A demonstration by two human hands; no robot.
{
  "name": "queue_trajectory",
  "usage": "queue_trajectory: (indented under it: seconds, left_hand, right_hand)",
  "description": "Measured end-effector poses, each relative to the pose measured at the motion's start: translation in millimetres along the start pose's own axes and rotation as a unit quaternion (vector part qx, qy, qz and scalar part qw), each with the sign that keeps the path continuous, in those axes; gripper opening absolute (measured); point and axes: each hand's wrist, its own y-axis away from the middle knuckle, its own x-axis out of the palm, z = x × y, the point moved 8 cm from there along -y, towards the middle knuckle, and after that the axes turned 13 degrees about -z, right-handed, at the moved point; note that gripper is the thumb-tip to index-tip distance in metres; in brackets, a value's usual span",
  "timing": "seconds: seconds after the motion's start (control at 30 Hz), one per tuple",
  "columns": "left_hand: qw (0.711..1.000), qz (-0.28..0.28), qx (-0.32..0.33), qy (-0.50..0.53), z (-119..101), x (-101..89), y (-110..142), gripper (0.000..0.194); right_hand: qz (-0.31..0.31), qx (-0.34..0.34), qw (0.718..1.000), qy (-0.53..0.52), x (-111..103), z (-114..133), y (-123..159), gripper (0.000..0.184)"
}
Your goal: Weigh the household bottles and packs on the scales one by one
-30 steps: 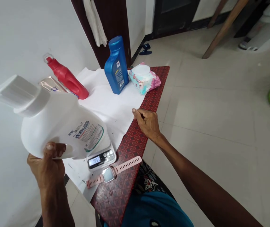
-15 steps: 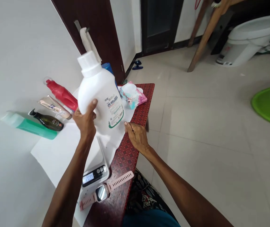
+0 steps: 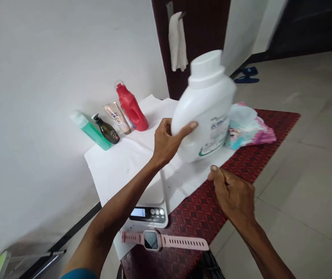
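Observation:
A large white laundry detergent bottle [image 3: 203, 104] with a white cap is held up over the far part of the table, leaning slightly. My left hand [image 3: 168, 139] is closed around its handle side, thumb across the front. Lower and to the right, my right hand [image 3: 234, 190] is curled into a loose fist, apart from the bottle, and nothing shows in it. A digital kitchen scale [image 3: 151, 193], partly covered by my left forearm, reads 6. In front of the scale lies a pink-strapped smartwatch [image 3: 152, 240].
By the wall are a green bottle [image 3: 94, 133], a dark pump bottle [image 3: 107, 130], a beige tube [image 3: 117, 118] and a red bottle [image 3: 132, 108]. A tissue pack [image 3: 250, 130] sits behind the detergent. White paper [image 3: 104, 162] covers part of the red patterned table [image 3: 279, 120].
The view has turned left. The detergent bottle, in my left hand, has moved away from the scale toward the tissue pack. The scale's reading went from 2094 to 6.

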Motion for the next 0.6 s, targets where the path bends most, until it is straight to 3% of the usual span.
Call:
queue_trajectory:
  seconds: [0.1,0.2,0.27,0.33,0.4,0.43,0.5,0.6]
  left_hand:
    - [0.996,-0.008,0.074,-0.043,-18.0,-49.4,-8.5,0.063]
    - [0.974,-0.14,0.144,-0.105,-20.6,-138.8,-34.0,0.055]
    - [0.932,-0.29,0.13,-0.173,-8.9,-213.6,-52.7,0.057]
    - [0.856,-0.435,0.083,-0.267,3.6,-283.1,-65.2,0.063]
    - [0.809,-0.493,0.049,-0.316,12.1,-330.0,-80.7,0.075]
    - [0.804,-0.498,0.037,-0.324,15.6,-345.7,-90.6,0.077]
    - [0.82,-0.473,0.023,-0.322,22.1,-363.5,-112.7,0.068]
    - [0.835,-0.443,0.025,-0.324,28.2,-370.9,-135.1,0.052]
  right_hand:
    - [0.001,0.003,1.0,0.016,-0.4,0.0,0.0,0.063]
    - [0.006,0.009,1.0,0.026,0.1,-1.4,0.4,0.055]
    - [0.01,0.017,0.999,0.033,0.5,-3.5,0.2,0.046]
    - [0.014,0.027,0.999,0.039,0.8,-5.8,-0.7,0.038]
    - [0.018,0.042,0.998,0.046,1.2,-7.8,-2.0,0.034]
    - [0.021,0.051,0.997,0.051,1.7,-8.5,-2.6,0.032]
    - [0.022,0.067,0.995,0.069,2.3,-9.0,-4.0,0.031]
    - [0.022,0.082,0.992,0.097,4.0,-7.3,-5.7,0.029]
